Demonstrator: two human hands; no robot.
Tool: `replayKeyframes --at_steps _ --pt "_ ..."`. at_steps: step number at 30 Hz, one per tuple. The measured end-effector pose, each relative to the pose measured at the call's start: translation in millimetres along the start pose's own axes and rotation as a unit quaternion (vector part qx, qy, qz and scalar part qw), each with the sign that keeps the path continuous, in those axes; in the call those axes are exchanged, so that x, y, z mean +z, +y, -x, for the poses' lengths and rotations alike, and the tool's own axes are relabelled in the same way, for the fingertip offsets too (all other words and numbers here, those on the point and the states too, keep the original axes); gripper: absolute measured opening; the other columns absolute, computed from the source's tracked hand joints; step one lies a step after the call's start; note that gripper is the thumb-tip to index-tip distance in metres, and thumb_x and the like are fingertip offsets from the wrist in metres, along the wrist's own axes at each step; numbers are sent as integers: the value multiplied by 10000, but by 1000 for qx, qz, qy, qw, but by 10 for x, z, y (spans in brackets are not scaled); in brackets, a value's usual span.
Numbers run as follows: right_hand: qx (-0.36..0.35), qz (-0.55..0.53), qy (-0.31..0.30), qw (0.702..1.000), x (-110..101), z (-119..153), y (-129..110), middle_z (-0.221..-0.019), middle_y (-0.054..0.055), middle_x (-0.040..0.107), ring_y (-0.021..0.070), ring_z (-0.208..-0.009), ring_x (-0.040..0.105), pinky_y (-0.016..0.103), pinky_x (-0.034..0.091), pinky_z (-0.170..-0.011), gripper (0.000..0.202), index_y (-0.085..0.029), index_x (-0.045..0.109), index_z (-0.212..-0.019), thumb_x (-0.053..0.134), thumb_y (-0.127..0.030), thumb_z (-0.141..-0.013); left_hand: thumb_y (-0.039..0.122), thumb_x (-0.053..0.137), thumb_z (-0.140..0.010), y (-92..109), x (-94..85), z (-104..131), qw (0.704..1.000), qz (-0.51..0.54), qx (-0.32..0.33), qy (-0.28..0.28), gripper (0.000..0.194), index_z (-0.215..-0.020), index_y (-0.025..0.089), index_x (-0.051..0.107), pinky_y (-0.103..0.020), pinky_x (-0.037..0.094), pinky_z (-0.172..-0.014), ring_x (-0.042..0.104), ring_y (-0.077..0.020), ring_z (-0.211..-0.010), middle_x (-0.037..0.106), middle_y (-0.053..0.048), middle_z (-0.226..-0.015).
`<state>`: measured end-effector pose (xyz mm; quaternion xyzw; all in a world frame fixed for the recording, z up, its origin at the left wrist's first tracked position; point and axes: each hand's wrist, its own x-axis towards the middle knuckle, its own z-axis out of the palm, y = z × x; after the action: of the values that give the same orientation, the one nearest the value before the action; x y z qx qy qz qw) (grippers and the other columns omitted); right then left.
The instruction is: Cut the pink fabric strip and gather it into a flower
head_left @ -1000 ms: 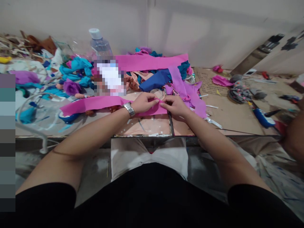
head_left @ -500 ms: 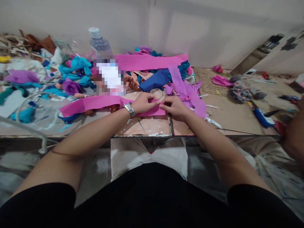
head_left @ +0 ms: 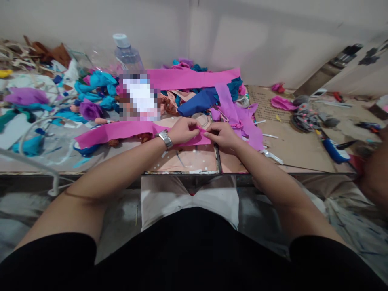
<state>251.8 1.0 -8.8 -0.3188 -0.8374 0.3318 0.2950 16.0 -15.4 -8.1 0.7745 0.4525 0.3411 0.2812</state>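
A long pink strip (head_left: 121, 132) runs from the left across the table to both hands. My left hand (head_left: 183, 131), with a metal watch at its wrist, pinches the strip near its right end. Thumb and fingers of my right hand (head_left: 222, 136) close on the same end, just right of the left fingertips, where the material looks gathered. Behind the hands lies a clear roll (head_left: 200, 119), partly hidden. A folded dark blue piece (head_left: 198, 102) and purple strips (head_left: 233, 107) lie beyond them.
A bottle (head_left: 127, 54) stands behind a blurred, lit phone (head_left: 141, 97). Blue and purple scraps (head_left: 91, 110) cover the left side. Cardboard (head_left: 273, 133) on the right bears a grey bundle (head_left: 306, 117) and a blue tool (head_left: 335, 150). Another person's arm (head_left: 376, 169) is at the right edge.
The fingertips have moved slightly apart, and more of the pink material shows bunched between them. The strip's left end has shifted very slightly left.
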Motion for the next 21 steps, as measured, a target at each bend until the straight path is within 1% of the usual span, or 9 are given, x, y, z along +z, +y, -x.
replayKeyframes --at_steps 4,7,9,11,14,19,21 --pt "1 -4 -3 1000 -5 1 -16 -779 39 710 177 -715 591 318 424 -680 336 -175 769 -857 728 -501 -927 267 593 -730 -6 -1 -8 1000 7 4 5 274 -857 127 792 -283 431 -672 579 -161 -693 730 -32 -754" --pt "-4 -1 1 1000 -8 5 -42 -773 38 692 171 -704 575 317 409 -669 330 -171 761 -851 729 -491 -922 285 593 -745 -4 -1 -5 1000 21 9 1 297 -889 124 797 -285 436 -686 591 -161 -709 743 -37 -789" --pt "-5 -2 5 1000 -8 7 -56 -769 39 691 171 -700 573 317 407 -668 333 -170 758 -840 724 -490 -925 333 608 -776 4 -4 0 1000 21 13 -7 296 -883 126 791 -288 424 -683 575 -157 -704 725 -31 -774" --pt "0 -7 7 1000 -5 8 -61 -766 39 693 170 -697 571 316 408 -668 336 -171 759 -838 718 -493 -927 390 622 -804 15 -9 3 1000 8 14 -10 303 -848 134 778 -291 389 -658 528 -148 -675 670 -14 -713" --pt "6 -9 5 1000 1 6 -56 -768 36 687 167 -698 561 315 409 -674 339 -167 763 -849 723 -496 -919 409 615 -817 29 -15 0 1000 -6 3 -12 306 -802 140 758 -295 341 -629 459 -137 -636 581 8 -643" --pt "5 -1 5 1000 3 9 -49 -776 29 678 162 -693 543 315 398 -671 345 -167 772 -888 740 -509 -912 414 570 -843 33 -24 -7 1000 14 -4 -16 343 -798 132 760 -301 363 -653 487 -146 -659 614 -5 -677" --pt "8 -11 8 1000 2 18 -57 -786 31 683 166 -704 551 314 397 -670 344 -171 773 -896 738 -512 -919 422 564 -853 39 -30 -3 1000 10 -3 -16 361 -811 130 771 -301 357 -646 473 -144 -648 602 -3 -659"
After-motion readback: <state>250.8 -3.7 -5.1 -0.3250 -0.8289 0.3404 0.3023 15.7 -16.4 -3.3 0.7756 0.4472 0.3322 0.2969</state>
